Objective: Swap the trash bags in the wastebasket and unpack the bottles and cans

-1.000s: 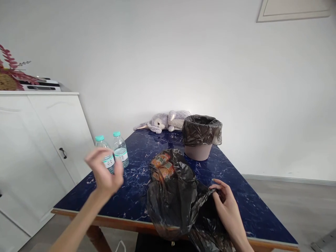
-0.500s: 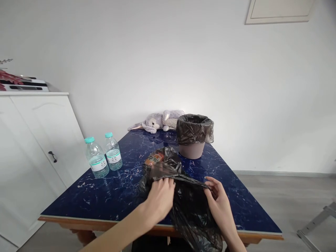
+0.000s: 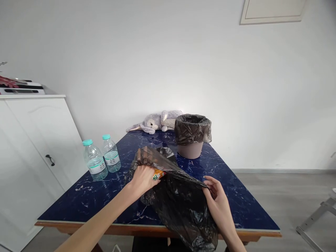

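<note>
A crumpled black plastic bag point(image 3: 178, 203) lies on the blue marble table point(image 3: 110, 196) and hangs over its near edge. An orange packet point(image 3: 158, 174) shows inside the bag's mouth. My left hand point(image 3: 143, 178) is closed on the bag's left rim, lifting it beside the packet. My right hand point(image 3: 217, 201) pinches the bag's right rim. The rim is stretched taut between both hands.
Two water bottles point(image 3: 101, 159) with teal caps stand at the table's left edge. A small bin point(image 3: 192, 136) lined with a black bag sits at the far side, with a grey plush toy point(image 3: 156, 121) behind it. A white cabinet point(image 3: 28, 147) stands to the left.
My left hand came down from mid-air onto the bag, gripped its left rim and pulled it up and to the left. The right hand kept its hold on the right rim.
</note>
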A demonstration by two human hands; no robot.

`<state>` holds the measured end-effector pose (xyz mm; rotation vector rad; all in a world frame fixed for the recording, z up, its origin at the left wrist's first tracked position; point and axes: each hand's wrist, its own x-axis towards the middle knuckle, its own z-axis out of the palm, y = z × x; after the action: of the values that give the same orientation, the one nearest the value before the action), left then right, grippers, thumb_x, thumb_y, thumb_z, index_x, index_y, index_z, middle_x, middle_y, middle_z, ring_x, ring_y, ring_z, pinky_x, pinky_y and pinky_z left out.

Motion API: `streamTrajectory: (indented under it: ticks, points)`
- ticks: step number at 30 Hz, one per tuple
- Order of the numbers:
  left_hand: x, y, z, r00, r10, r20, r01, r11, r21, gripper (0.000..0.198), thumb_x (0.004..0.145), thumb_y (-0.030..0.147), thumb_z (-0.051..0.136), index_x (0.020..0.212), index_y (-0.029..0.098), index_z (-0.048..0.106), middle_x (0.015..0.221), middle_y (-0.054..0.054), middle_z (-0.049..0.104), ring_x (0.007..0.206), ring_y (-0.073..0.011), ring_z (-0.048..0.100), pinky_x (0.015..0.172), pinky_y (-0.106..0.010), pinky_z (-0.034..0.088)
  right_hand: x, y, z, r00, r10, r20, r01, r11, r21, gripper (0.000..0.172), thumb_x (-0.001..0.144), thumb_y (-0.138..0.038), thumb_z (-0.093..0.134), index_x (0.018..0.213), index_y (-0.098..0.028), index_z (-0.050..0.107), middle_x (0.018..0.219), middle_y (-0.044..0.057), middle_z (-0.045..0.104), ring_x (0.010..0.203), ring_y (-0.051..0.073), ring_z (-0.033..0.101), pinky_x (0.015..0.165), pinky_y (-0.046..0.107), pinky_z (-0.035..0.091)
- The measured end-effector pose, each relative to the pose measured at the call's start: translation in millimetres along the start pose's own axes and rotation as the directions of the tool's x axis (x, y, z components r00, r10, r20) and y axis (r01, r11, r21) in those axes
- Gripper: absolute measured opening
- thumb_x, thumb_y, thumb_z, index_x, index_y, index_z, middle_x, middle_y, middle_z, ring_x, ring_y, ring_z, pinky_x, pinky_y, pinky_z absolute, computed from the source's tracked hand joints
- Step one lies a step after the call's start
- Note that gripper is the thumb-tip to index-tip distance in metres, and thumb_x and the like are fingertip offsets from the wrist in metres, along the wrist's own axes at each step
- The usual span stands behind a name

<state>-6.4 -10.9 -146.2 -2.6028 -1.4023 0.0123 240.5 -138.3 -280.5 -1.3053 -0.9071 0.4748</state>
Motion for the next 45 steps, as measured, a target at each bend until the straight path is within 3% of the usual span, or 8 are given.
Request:
streamTrajectory:
  ticks: [7,12,16,23,30,38,41,45]
  points:
    - [-55,2,-74.2,0.97,0.234,0.069,-0.19,0.902,-0.388,0.063,0.079,0.062,0.081,0.131,0.027,0.07,0.123,-0.01,0.076,0.115,-0.0336,0.072,0.087,-0.035,0.058,0,2,0,1.0,-0.006,-0.016,0.006,1.0,-0.004,0.047,0.097,-0.057,0.063,0.13,-0.023,0.06,0.11,0.007,0.07,0.11,0.027,0.069,0.101,0.041,0.055]
    - [-108,-38,-117.5,0.971,0.227,0.072,-0.122,0.735,-0.667,0.076,0.075,0.061,0.085,0.142,0.033,0.061,0.129,-0.005,0.075,0.106,-0.0288,0.075,0.076,-0.028,0.058,1,3,-1,1.0,0.021,-0.013,-0.021,1.0,-0.005,0.05,0.094,-0.059,0.064,0.129,-0.023,0.06,0.111,0.008,0.07,0.11,0.028,0.068,0.101,0.044,0.054]
    - [-130,-107,-101.7,0.993,-0.099,-0.058,0.04,0.774,-0.632,0.069,0.082,0.064,0.075,0.14,0.032,0.057,0.124,-0.003,0.077,0.102,-0.0272,0.075,0.08,-0.029,0.058,0,2,-1,1.0,0.028,-0.008,-0.028,1.0,-0.002,0.051,0.093,-0.059,0.064,0.129,-0.023,0.06,0.112,0.009,0.07,0.11,0.029,0.068,0.101,0.045,0.054]
    - [-157,-188,-72.3,0.794,-0.603,-0.079,0.584,0.792,-0.178,0.087,0.067,0.086,0.067,0.131,0.027,0.06,0.111,-0.009,0.078,0.089,-0.0335,0.074,0.071,-0.032,0.051,-1,3,-3,0.999,0.045,-0.001,-0.045,0.999,-0.006,0.053,0.09,-0.059,0.066,0.13,-0.023,0.06,0.114,0.009,0.069,0.114,0.029,0.067,0.103,0.044,0.053]
    - [-157,-193,-60.9,0.801,-0.597,0.046,0.596,0.802,0.035,0.063,0.083,0.08,0.05,0.109,0.024,0.063,0.106,-0.01,0.078,0.093,-0.034,0.072,0.068,-0.031,0.042,-1,7,-4,0.999,0.039,0.002,-0.039,0.999,-0.008,0.052,0.089,-0.058,0.067,0.127,-0.023,0.059,0.118,0.009,0.068,0.116,0.029,0.066,0.105,0.044,0.053]
    - [-139,-185,-60.4,0.823,-0.56,0.097,0.561,0.828,0.014,0.077,0.087,0.08,0.049,0.128,0.016,0.06,0.114,-0.015,0.077,0.104,-0.0376,0.073,0.074,-0.033,0.047,-1,6,-4,0.999,0.032,0.003,-0.032,0.999,-0.041,0.053,0.091,-0.06,0.063,0.128,-0.023,0.058,0.115,0.009,0.067,0.114,0.029,0.066,0.105,0.046,0.053]
    - [-145,-187,-50.9,0.821,-0.569,0.031,0.568,0.822,0.044,0.09,0.089,0.079,0.047,0.147,0.01,0.049,0.124,-0.022,0.073,0.105,-0.0395,0.073,0.079,-0.036,0.051,-3,4,-5,0.999,0.028,0.019,-0.027,0.997,-0.066,0.053,0.093,-0.059,0.061,0.131,-0.023,0.056,0.114,0.008,0.066,0.113,0.029,0.066,0.104,0.046,0.054]
    - [-170,-171,-37.4,0.787,-0.535,-0.308,0.61,0.75,0.255,0.106,0.094,0.075,0.041,0.16,-0.006,0.025,0.125,-0.032,0.062,0.103,-0.0448,0.069,0.087,-0.049,0.053,-6,-9,-4,0.991,-0.114,0.066,0.126,0.96,-0.249,0.057,0.094,-0.053,0.063,0.142,-0.026,0.051,0.13,0.012,0.059,0.118,0.03,0.064,0.1,0.047,0.055]
